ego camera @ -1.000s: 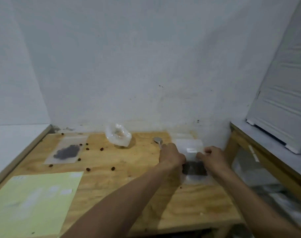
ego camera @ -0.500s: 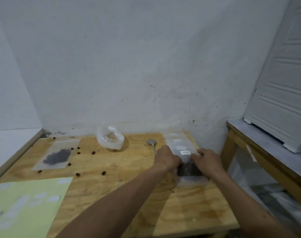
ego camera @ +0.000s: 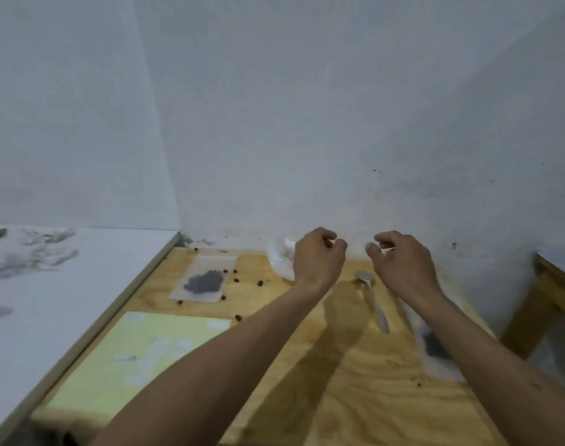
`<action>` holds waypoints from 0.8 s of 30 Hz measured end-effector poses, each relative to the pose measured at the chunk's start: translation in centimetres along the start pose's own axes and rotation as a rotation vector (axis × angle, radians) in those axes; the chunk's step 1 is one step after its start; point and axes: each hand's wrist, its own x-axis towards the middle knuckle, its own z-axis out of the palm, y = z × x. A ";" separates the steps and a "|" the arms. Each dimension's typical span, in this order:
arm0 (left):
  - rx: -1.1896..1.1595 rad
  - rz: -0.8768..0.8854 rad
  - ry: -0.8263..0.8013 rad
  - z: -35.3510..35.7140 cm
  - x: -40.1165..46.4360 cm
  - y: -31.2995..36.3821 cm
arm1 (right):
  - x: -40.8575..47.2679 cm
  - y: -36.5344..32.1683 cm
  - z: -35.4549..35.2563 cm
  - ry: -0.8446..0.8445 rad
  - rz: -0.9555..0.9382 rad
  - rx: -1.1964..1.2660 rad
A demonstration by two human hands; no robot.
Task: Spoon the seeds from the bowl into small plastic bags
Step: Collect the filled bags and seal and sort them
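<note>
My left hand (ego camera: 319, 257) and my right hand (ego camera: 402, 263) hover side by side above the back of the wooden table (ego camera: 355, 381), fingers loosely curled, and I see nothing in either. A clear plastic bowl (ego camera: 278, 260) stands by the wall, partly hidden behind my left hand. The metal spoon (ego camera: 373, 300) lies on the table between my forearms. A small plastic bag with dark seeds (ego camera: 435, 347) lies flat on the right, partly under my right forearm. Another filled bag (ego camera: 205, 281) lies at the back left.
Several loose seeds (ego camera: 236, 281) are scattered around the left bag. A yellow sheet with white labels (ego camera: 139, 355) covers the table's front left. A white surface (ego camera: 49, 284) adjoins on the left, and a second wooden table (ego camera: 551, 297) stands to the right.
Both hands have let go of the right bag and lifted toward the wall. The bag now lies flat on the table. The camera has turned left.
</note>
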 end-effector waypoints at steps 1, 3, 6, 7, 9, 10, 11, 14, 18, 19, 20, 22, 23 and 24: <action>0.003 0.006 0.057 -1.8 0.6 -0.4 | 0.2 -2.0 1.0 -0.006 -0.043 0.045; 0.052 0.000 0.163 -5.6 2.0 -1.8 | 0.3 -5.9 3.0 -0.026 -0.125 0.128; 0.220 -0.094 0.246 -11.2 3.9 -5.2 | 0.0 -10.9 6.8 -0.138 -0.259 0.142; 0.294 -0.143 0.234 -12.8 4.4 -6.7 | -0.2 -12.2 8.3 -0.199 -0.289 0.125; 0.474 -0.245 0.154 -15.5 5.2 -9.8 | -0.6 -14.1 11.5 -0.326 -0.316 0.058; 0.552 -0.304 0.109 -16.5 5.5 -11.3 | -0.8 -14.9 12.9 -0.385 -0.311 0.012; 0.625 -0.357 0.059 -17.3 5.7 -12.6 | -1.1 -15.5 14.2 -0.435 -0.294 -0.033; 0.751 -0.417 -0.042 -18.4 6.3 -15.8 | -1.3 -16.8 17.2 -0.523 -0.218 -0.130; 0.698 -0.436 -0.070 -18.0 6.9 -17.9 | -0.6 -17.8 20.3 -0.562 -0.047 -0.140; 0.668 -0.436 -0.052 -17.9 7.2 -18.1 | -0.4 -17.9 20.7 -0.579 -0.005 -0.114; 0.621 -0.445 -0.029 -17.9 7.6 -18.4 | -0.1 -18.0 21.0 -0.590 0.026 -0.078; 0.479 -0.490 0.009 -18.1 8.0 -18.9 | 0.5 -17.9 21.3 -0.587 0.113 0.044; 0.375 -0.513 0.028 -18.2 8.2 -19.1 | 0.8 -17.9 21.5 -0.579 0.182 0.128; 0.269 -0.530 0.050 -18.3 8.3 -19.4 | 1.2 -17.8 21.6 -0.570 0.253 0.212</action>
